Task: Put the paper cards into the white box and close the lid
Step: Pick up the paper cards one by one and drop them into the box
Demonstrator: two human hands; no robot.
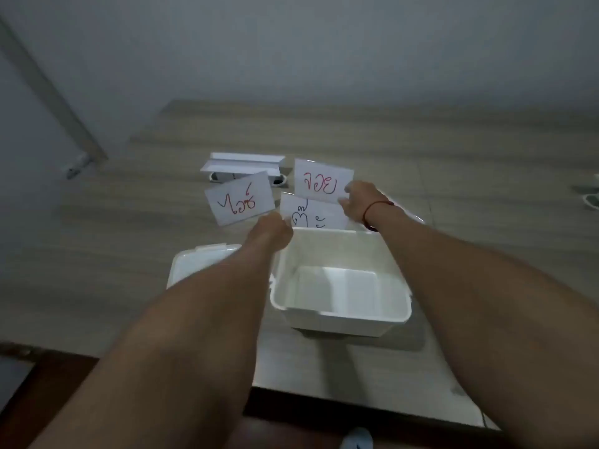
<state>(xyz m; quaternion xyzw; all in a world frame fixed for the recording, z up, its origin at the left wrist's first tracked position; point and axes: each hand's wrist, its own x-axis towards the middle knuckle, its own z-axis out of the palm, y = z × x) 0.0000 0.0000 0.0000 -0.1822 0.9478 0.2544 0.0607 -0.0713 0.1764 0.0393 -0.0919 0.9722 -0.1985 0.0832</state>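
The white box [340,314] stands open near the table's front edge, and its inside looks bare. Its white lid [197,260] lies on the table to the box's left, partly under my left forearm. My left hand [270,233] pinches a paper card with red writing [239,198], held above the table beyond the lid. My right hand [361,202] holds a second red-lettered card [321,179] above the box's far rim. A third card with green writing [311,212] stands behind the box's far wall, between my hands; what holds it is hidden.
A white ridged stand [241,165] sits on the wooden table [453,157] just beyond the cards. A grey wall rises behind the table. A pale object [591,200] shows at the right edge. The table's front edge runs below the box.
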